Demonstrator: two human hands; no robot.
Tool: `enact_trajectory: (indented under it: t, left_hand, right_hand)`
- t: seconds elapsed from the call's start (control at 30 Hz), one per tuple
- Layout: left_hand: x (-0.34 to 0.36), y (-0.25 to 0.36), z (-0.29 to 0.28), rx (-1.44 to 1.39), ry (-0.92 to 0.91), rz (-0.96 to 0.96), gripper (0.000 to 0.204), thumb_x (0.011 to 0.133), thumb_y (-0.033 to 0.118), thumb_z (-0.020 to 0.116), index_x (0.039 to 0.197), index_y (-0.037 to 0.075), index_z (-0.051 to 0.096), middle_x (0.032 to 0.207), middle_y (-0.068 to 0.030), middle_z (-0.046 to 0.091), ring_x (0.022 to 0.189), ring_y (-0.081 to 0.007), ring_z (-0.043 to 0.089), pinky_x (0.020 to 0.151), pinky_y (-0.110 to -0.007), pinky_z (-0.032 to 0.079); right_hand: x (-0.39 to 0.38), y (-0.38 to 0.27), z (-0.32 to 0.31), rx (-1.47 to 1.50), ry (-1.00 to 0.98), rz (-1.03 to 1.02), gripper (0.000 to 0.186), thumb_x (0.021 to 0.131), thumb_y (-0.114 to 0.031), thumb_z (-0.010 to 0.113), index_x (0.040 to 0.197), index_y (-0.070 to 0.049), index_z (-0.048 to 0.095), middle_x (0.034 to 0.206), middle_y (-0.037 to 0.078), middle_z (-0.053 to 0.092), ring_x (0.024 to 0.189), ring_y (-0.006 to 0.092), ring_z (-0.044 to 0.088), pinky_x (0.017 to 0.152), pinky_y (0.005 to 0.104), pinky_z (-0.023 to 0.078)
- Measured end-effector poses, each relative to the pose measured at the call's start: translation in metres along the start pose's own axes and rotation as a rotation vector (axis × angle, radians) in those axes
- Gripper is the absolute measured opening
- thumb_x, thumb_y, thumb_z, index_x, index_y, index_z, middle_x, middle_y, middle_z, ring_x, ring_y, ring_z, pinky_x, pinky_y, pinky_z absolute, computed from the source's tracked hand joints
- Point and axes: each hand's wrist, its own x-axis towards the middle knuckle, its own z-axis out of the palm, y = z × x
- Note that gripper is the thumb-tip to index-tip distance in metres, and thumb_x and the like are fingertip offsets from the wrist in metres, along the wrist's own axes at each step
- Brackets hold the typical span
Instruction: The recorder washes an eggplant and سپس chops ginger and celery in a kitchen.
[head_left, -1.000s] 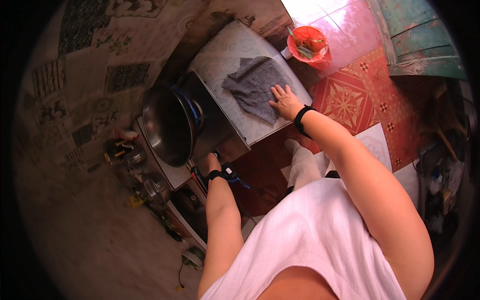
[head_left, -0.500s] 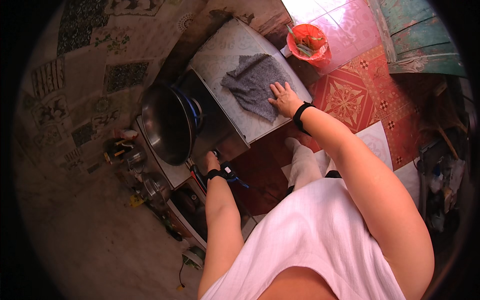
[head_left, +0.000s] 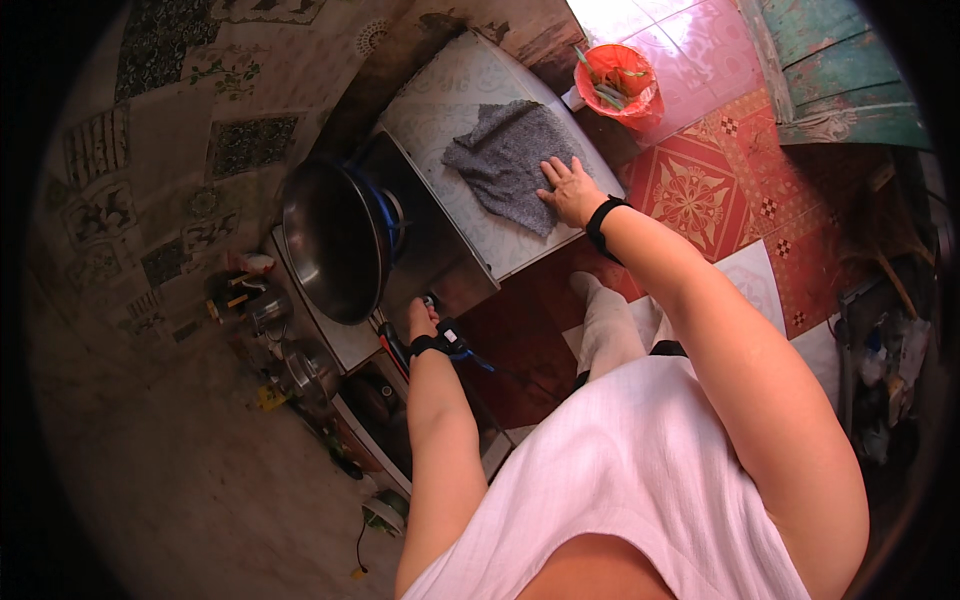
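My left hand (head_left: 422,318) is at the front of the stove (head_left: 440,240), its fingers closed around a small round knob (head_left: 429,300). A dark, deep wok (head_left: 335,245) sits on the burner, its handle (head_left: 392,345) pointing toward me beside my left wrist. Blue shows along the wok's right side, like a flame, though I cannot be sure. My right hand (head_left: 572,193) lies flat with spread fingers on the near right edge of a crumpled grey cloth (head_left: 510,160). That cloth rests on the pale tiled counter (head_left: 420,110) right of the stove.
Beyond the counter's right end stands a bin with a red bag (head_left: 620,90) holding green scraps. Metal pots (head_left: 310,370) and bottles line the wall at left. A green wooden door (head_left: 840,70) is at the far right, above the red patterned floor (head_left: 690,190).
My left hand has shifted very slightly at the knob. The right hand stays on the cloth, and the wok has not moved on the stove.
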Motion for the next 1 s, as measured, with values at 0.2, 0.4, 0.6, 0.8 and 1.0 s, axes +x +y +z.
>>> enact_trajectory:
  t: [0.2,0.4,0.6,0.8,1.0]
  left_hand:
    - [-0.003,0.001,-0.001,-0.018,-0.020,-0.024,0.017,0.080,0.025,0.048,0.074,0.009,0.048,0.058,-0.0023,0.046,0.041,-0.0067,0.037,0.035,-0.016,0.028]
    - [0.000,0.000,-0.008,0.048,-0.084,-0.032,0.024,0.082,0.030,0.048,0.073,0.008,0.048,0.055,-0.0025,0.045,0.040,-0.0083,0.038,0.035,-0.019,0.029]
    - [-0.034,-0.013,-0.003,0.176,0.150,0.282,0.031,0.086,0.031,0.048,0.088,0.001,0.052,0.064,-0.0085,0.052,0.051,-0.0175,0.050,0.046,-0.028,0.041]
    - [-0.027,-0.048,-0.013,0.696,0.405,1.268,0.026,0.083,0.007,0.047,0.107,0.004,0.054,0.110,-0.0172,0.051,0.101,-0.0324,0.050,0.087,-0.038,0.040]
    - [-0.025,-0.049,-0.018,0.711,0.251,1.286,0.026,0.082,0.003,0.046,0.105,0.006,0.057,0.117,-0.0140,0.050,0.105,-0.0309,0.048,0.088,-0.036,0.040]
  right_hand:
    - [0.000,0.001,0.000,0.020,0.007,0.001,0.040,0.090,-0.027,0.032,0.129,-0.028,0.038,0.142,0.011,0.016,0.131,0.0274,0.015,0.102,0.0489,0.015]
    - [-0.002,0.000,-0.002,0.034,0.003,-0.003,0.040,0.090,-0.027,0.031,0.129,-0.028,0.038,0.142,0.011,0.016,0.131,0.0274,0.014,0.102,0.0494,0.014]
    - [-0.001,0.002,-0.002,0.028,-0.008,-0.005,0.040,0.089,-0.027,0.033,0.129,-0.028,0.038,0.142,0.011,0.016,0.131,0.0276,0.014,0.102,0.0497,0.014]
    - [-0.002,0.003,-0.002,0.018,-0.009,-0.022,0.041,0.088,-0.027,0.035,0.129,-0.027,0.038,0.142,0.012,0.016,0.131,0.0278,0.014,0.102,0.0497,0.014]
    - [-0.002,0.002,-0.002,0.037,0.018,-0.027,0.040,0.088,-0.026,0.035,0.128,-0.027,0.040,0.142,0.012,0.017,0.131,0.0279,0.015,0.102,0.0495,0.014]
